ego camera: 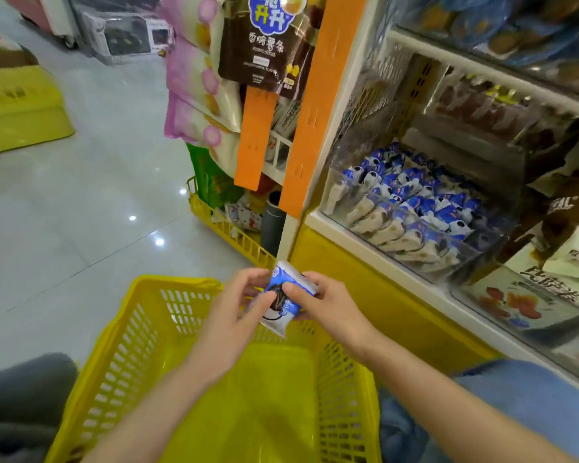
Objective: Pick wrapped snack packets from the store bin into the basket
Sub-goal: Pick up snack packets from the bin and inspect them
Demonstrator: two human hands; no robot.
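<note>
A blue and white wrapped snack packet (283, 297) is held between both my hands above the far rim of the yellow basket (121, 355). My left hand (234, 309) pinches its left side. My right hand (318, 302) grips its right side, thumb on the front. The basket floor looks bare. To the upper right, a clear store bin (345, 195) on the shelf holds several more blue and white packets (415, 195).
An orange shelf post (311, 105) and hanging snack bags (264, 45) stand left of the bin. A second yellow basket (228, 228) with goods sits on the tiled floor beyond. More snack bags (532, 295) fill the lower right shelf. Yellow stand (17, 108) far left.
</note>
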